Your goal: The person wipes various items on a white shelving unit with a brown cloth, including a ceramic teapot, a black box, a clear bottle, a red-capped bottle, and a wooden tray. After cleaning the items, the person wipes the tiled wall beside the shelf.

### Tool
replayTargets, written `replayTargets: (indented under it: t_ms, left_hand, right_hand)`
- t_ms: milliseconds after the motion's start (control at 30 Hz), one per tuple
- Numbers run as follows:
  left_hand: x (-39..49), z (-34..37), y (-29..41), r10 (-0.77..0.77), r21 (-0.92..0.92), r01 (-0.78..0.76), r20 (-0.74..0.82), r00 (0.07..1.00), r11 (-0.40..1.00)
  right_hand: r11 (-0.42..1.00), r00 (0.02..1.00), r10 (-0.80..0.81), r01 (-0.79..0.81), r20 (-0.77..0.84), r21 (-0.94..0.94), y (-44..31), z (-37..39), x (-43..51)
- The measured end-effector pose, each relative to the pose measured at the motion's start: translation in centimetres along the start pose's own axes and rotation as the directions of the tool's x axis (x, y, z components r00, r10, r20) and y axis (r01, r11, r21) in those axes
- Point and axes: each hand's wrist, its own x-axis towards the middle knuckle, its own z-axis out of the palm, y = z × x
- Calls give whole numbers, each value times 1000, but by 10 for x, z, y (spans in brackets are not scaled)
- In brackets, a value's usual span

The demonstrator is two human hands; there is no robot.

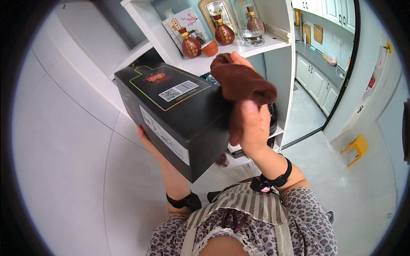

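Observation:
A large black cardboard box [166,102] with printed labels is held up before me, tilted. My left hand [149,142] supports it from its left side and underside; most of its fingers are hidden behind the box. A bunched dark brown cloth [243,80] is gripped in my right hand [256,124], at the right end of the box. The cloth covers part of that end, and whether it presses on the box there is hard to tell.
Behind the box, a white shelf unit [272,46] holds brown ceramic bottles [191,44], an orange-brown cup [209,48] and a glass jar [253,35]. A yellow stool [360,145] stands at right, near a doorway to a kitchen with a grey counter [315,59].

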Motion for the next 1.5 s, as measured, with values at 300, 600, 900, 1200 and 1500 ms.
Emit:
replayTargets:
  t_ms: [300,600,900,1200,1500]
  left_hand:
    - [11,-27,3,78,-261,-23,203,976,965]
    - [23,-75,-6,128,24,-129,69,989,991]
    - [-79,-28,-16,-72,286,-82,489,870,955]
    - [-4,-29,-28,0,-180,59,311,950,982]
    - [0,-43,-30,16,-251,33,190,982,968]
  right_hand:
    - [591,886,-341,462,315,-661,11,8,-27]
    - [494,566,-330,785,755,-373,34,-4,-94]
    - [544,748,-280,640,601,-543,10,19,-68]
    - [478,841,-302,540,448,-692,3,24,-49]
    - [941,987,162,-149,18,-303,-11,18,-37]
